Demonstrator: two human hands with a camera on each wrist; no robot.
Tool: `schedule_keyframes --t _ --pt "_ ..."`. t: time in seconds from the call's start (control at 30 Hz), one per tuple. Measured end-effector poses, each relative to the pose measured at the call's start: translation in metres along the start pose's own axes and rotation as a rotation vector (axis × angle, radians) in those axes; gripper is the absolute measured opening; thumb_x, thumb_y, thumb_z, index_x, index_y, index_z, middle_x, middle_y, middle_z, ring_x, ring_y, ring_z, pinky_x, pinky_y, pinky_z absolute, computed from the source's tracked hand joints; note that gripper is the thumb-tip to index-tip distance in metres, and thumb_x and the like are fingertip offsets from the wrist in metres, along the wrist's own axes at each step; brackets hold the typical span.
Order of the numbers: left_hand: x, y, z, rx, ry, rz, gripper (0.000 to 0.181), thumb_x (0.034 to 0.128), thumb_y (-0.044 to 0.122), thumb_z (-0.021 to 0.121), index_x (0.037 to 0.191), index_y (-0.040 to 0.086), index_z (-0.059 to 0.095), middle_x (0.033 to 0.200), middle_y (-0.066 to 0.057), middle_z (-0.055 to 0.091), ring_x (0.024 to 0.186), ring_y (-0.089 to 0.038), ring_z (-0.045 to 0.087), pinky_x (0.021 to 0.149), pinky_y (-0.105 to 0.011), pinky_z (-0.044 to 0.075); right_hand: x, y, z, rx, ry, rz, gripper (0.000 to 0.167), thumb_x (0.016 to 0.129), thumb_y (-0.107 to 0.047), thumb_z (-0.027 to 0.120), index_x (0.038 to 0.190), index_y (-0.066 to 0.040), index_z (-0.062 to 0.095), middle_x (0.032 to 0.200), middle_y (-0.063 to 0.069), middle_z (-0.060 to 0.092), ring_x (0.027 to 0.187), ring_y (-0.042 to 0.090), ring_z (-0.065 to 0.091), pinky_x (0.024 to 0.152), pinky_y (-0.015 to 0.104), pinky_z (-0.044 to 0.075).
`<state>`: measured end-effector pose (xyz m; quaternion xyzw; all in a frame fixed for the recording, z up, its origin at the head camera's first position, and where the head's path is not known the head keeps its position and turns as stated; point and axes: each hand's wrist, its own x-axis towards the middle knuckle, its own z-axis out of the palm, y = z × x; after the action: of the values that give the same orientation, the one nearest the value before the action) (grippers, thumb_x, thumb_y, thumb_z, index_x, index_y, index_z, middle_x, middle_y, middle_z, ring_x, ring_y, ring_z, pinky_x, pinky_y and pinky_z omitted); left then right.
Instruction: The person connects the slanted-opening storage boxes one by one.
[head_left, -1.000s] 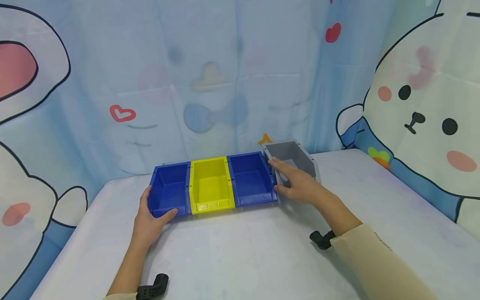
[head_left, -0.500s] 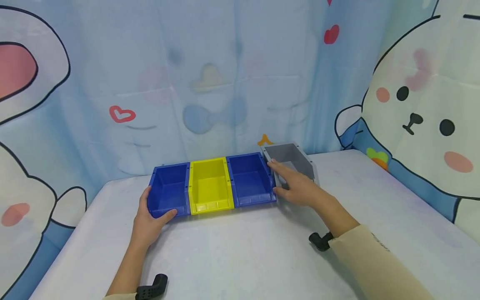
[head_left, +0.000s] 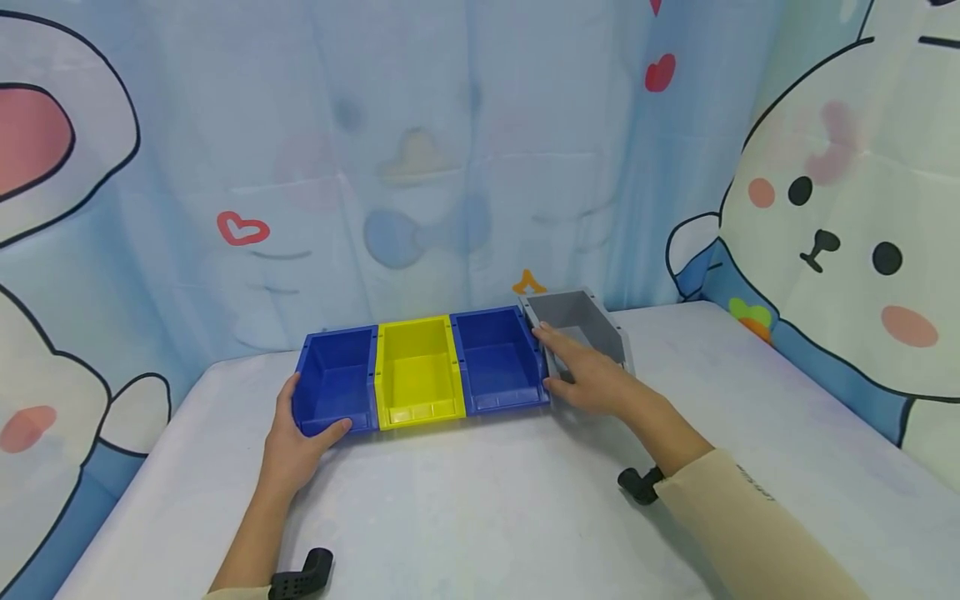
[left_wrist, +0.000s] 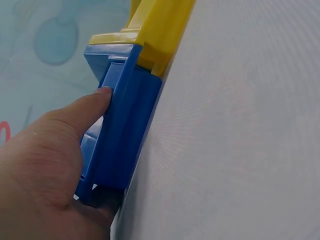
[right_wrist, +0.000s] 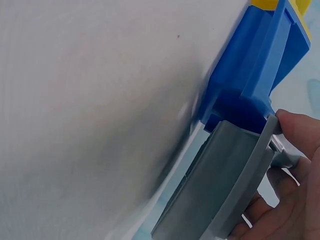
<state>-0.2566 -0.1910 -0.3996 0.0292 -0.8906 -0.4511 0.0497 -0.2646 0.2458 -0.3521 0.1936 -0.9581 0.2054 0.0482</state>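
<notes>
Three bins stand side by side in the head view: a left blue bin, a yellow bin and a right blue bin. My left hand grips the left blue bin, its thumb on the front lip and its fingers at the left side. At the right end, slightly angled, is a grey bin against the right blue bin. My right hand holds the grey bin by its near left part. In the right wrist view the thumb lies on the grey rim; other fingers are partly hidden behind it.
A white cloth covers the table. Behind the bins hangs a blue curtain with cartoon prints. Black devices are strapped to both wrists, the left one near the front and the right one by the sleeve.
In the head view the grey bin and my right hand sit slightly lower and farther left, largely along with a small shift of the whole view. Both hands keep their holds.
</notes>
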Motion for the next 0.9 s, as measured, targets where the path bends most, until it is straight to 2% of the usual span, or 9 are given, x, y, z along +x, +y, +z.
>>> schedule_keyframes --t 0.27,0.53,0.9 --pt "0.0011 0.0001 -0.0004 -0.004 0.001 -0.001 0.112 0.0916 0.036 0.078 0.167 0.027 -0.004 0.174 -0.019 0.008 0.158 -0.048 0.013 0.126 -0.067 0.017 0.0006 0.0027 0.0008 -0.011 -0.001 -0.022 0.077 0.103 -0.019 0.061 0.167 -0.011 0.017 0.173 0.017 0.017 0.154 0.046 0.029 0.121 0.064 0.031" --pt "0.0007 0.0009 0.0005 -0.004 -0.001 -0.008 0.112 0.0914 0.036 0.078 0.167 0.026 -0.004 0.174 -0.019 0.008 0.158 -0.047 0.013 0.126 -0.067 0.017 0.0002 0.0052 0.0048 0.001 -0.025 -0.008 0.085 0.098 -0.025 0.065 0.166 -0.009 0.018 0.172 0.018 0.017 0.153 0.047 0.029 0.120 0.066 0.032" --pt "-0.0004 0.0007 -0.0009 0.002 0.004 -0.003 0.112 0.0916 0.036 0.077 0.168 0.025 -0.004 0.174 -0.019 0.009 0.158 -0.047 0.013 0.126 -0.067 0.017 -0.0016 0.0014 0.0098 0.027 -0.051 0.000 0.083 0.102 -0.034 0.060 0.166 -0.008 0.015 0.173 0.018 0.014 0.154 0.048 0.024 0.121 0.068 0.028"
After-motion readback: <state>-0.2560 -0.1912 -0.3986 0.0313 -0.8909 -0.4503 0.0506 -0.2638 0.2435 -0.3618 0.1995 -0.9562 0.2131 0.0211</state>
